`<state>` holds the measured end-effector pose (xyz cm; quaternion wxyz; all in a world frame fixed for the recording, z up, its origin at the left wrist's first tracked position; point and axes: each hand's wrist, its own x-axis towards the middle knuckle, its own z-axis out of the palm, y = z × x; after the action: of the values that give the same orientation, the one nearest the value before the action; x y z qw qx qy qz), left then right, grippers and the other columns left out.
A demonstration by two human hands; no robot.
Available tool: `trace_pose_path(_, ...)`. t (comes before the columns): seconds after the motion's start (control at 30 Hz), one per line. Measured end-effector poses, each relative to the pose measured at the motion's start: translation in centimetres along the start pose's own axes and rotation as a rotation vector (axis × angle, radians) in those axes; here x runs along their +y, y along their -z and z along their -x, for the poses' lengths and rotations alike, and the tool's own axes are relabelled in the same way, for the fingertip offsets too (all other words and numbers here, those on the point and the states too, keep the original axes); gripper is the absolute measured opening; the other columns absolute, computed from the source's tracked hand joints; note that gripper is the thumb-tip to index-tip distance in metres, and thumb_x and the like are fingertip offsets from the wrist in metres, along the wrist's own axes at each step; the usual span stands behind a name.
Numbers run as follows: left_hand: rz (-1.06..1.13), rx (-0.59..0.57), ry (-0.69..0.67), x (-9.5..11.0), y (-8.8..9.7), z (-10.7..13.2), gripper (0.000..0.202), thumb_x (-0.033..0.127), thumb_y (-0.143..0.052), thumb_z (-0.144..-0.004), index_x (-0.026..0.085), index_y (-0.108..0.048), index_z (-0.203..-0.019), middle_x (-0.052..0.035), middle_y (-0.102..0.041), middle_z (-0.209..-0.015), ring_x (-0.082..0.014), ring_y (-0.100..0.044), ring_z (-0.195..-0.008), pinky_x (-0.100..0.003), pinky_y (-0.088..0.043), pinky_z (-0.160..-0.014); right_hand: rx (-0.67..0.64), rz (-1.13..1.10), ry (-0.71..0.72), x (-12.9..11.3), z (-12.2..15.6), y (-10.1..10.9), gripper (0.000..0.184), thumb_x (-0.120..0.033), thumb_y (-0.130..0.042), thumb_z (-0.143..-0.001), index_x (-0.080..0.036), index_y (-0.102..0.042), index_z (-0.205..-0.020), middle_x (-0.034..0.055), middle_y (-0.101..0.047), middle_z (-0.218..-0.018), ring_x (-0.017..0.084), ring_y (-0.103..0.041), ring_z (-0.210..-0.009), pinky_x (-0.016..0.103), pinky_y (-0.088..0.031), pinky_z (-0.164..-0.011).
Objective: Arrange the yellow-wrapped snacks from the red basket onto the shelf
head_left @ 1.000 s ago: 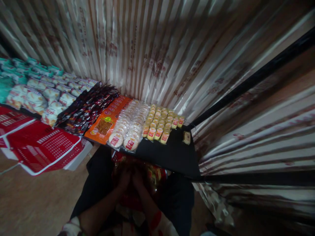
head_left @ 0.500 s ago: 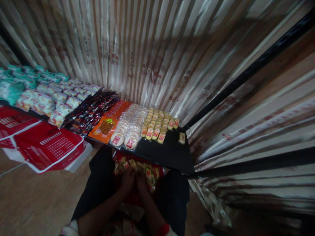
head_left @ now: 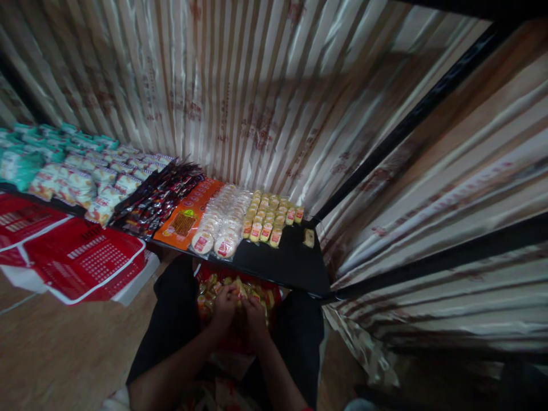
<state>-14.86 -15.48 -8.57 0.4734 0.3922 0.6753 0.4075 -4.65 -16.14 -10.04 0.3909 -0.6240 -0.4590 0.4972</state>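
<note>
My left hand (head_left: 224, 308) and my right hand (head_left: 255, 315) are close together over a red bag (head_left: 240, 294) of small yellow snack packets held between my knees. The fingers of both hands are curled down into the packets; what each one holds is too dim to make out. Just beyond the bag is a low black shelf (head_left: 282, 262). On it lie rows of the same small yellow packets (head_left: 270, 214), with one yellow packet (head_left: 309, 237) lying alone to their right.
Left of the yellow rows lie clear packs of round biscuits (head_left: 222, 220), orange flat packs (head_left: 188, 211), dark wrappers (head_left: 158, 194), then white and teal bags (head_left: 68, 171). Red baskets (head_left: 85, 260) lie on the floor at left. Striped curtain hangs behind and right.
The view has tilted and brightened, so the bag and my hands show more clearly. My hands have moved slightly up into the packets in the bag.
</note>
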Motion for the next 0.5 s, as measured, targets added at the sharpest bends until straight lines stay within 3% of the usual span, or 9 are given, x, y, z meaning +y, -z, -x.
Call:
trace_pose_path(0.1,-0.15,0.076,-0.029,0.9,0.3,0.6,0.032,0.013,-0.04,-0.073,0.014,-0.061,-0.098,-0.0098,-0.064,-0.105,-0.0193,-0.058,-0.1,-0.031,-0.044,-0.093,-0.093,-0.182,-0.054,-1.0,0.8,0.6,0.035,-0.044,-0.051,-0.072,-0.018,-0.065,-0.091,0.0111,-0.07,-0.094,0.025,-0.065,-0.087,0.036,-0.05,-0.079)
trace_pose_path(0.27,-0.234,0.106,0.003,1.1,0.3,1.3,0.038,0.019,-0.042,-0.078,0.011,-0.053,-0.113,-0.0135,-0.057,-0.12,-0.02,-0.057,-0.105,-0.029,-0.042,-0.095,-0.122,-0.328,-0.085,-1.6,1.8,1.6,0.037,-0.046,-0.053,-0.072,-0.02,-0.062,-0.097,0.0105,-0.069,-0.1,0.025,-0.065,-0.089,0.04,-0.049,-0.081)
trace_pose_path(0.37,-0.158,0.036,0.002,0.6,-0.3,1.3,0.036,0.023,-0.04,-0.08,0.011,-0.054,-0.11,-0.0126,-0.061,-0.116,-0.0189,-0.057,-0.106,-0.027,-0.042,-0.094,-0.104,-0.295,-0.077,-1.6,1.9,2.1,0.041,-0.048,-0.052,-0.072,-0.021,-0.061,-0.102,0.0114,-0.069,-0.102,0.026,-0.065,-0.09,0.041,-0.05,-0.079)
trace_pose_path(0.5,-0.052,-0.047,-0.027,0.6,-1.3,1.3,0.031,0.029,-0.04,-0.079,0.014,-0.058,-0.1,-0.0094,-0.066,-0.104,-0.0182,-0.062,-0.094,-0.027,-0.047,-0.086,-0.068,-0.289,-0.068,-1.5,1.3,2.1,0.051,-0.055,-0.054,-0.07,-0.02,-0.059,-0.107,0.0137,-0.067,-0.106,0.026,-0.066,-0.091,0.042,-0.051,-0.079)
